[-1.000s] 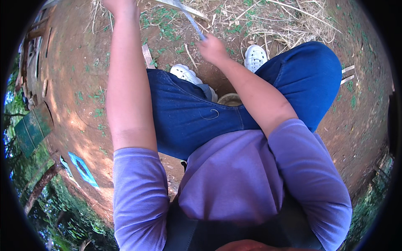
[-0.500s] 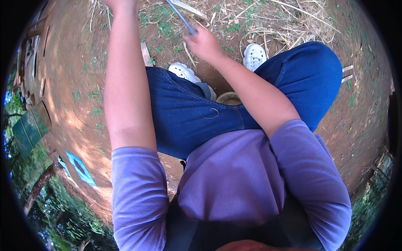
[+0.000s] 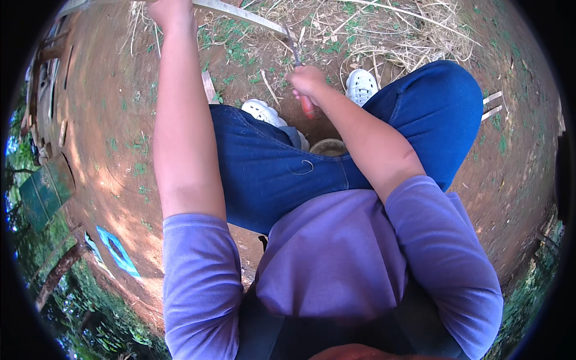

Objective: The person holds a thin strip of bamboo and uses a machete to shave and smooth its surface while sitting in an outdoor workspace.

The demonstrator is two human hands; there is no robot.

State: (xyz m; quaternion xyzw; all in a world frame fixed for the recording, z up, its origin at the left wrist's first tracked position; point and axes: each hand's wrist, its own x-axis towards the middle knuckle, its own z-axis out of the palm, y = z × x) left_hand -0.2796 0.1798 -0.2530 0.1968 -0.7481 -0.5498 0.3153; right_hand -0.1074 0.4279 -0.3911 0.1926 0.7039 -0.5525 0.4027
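At the top edge of the view, my left hand (image 3: pixel 172 14) is closed around a long pale strip of wood or bamboo (image 3: pixel 243 14), partly cut off by the frame. The strip runs out on both sides of the hand, and its right end reaches toward the middle. My right hand (image 3: pixel 308 80) grips a knife by its red handle (image 3: pixel 308 108). The narrow dark blade (image 3: pixel 292 45) points up and away, its upper part at or very near the strip's right end; I cannot tell whether they touch.
Dry shavings (image 3: pixel 420 33) litter the ground beyond my white shoes (image 3: pixel 362 86). A round container rim (image 3: pixel 329 144) shows between my legs. One curled shaving (image 3: pixel 305 168) lies on my jeans. Pale wood pieces (image 3: pixel 492 108) lie at right, a blue-framed item (image 3: pixel 118 251) at left.
My right hand has come nearer to me and slightly right, and the knife's red handle now shows. The strip's right end has shifted down a little into fuller view. My left hand stays nearly in place.
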